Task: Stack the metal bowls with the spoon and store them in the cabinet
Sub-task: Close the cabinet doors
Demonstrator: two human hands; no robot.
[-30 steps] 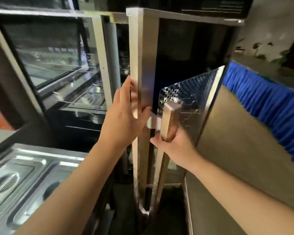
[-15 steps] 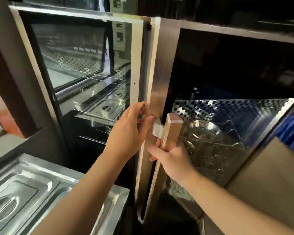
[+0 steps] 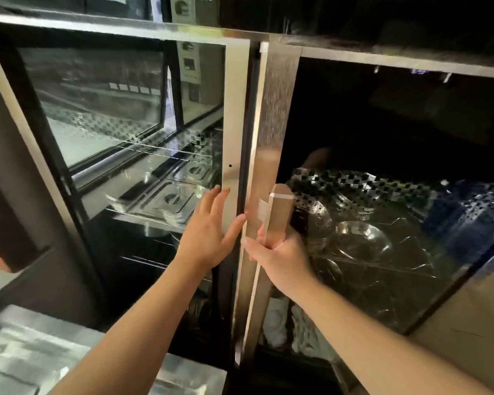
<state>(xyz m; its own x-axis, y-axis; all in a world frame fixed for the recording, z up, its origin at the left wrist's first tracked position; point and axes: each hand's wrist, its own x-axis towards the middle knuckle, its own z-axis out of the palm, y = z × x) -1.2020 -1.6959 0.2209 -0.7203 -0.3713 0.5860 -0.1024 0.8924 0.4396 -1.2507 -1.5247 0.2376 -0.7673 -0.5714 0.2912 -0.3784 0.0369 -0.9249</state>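
A steel cabinet stands in front of me with two glass doors. My right hand [image 3: 280, 253] grips the vertical metal handle [image 3: 278, 215] of the right door [image 3: 271, 132], which lies almost flush with the frame. My left hand [image 3: 208, 235] is flat and open against the steel edge of the left door [image 3: 234, 115], fingers spread. Behind the right door's glass sit metal bowls [image 3: 362, 243] on a wire shelf, next to a perforated steel container [image 3: 311, 218]. No spoon is visible.
Lidded steel pans [image 3: 169, 201] rest on a wire shelf behind the left door. A steel counter with recessed lids [image 3: 26, 357] is at the bottom left. White cloth [image 3: 285, 326] lies low in the right compartment. A beige surface [image 3: 468, 323] is at the right.
The right door has swung from wide open to nearly shut, pulled by my right hand on its handle. My left hand has slid off the door edge and opened flat on the left door's frame.
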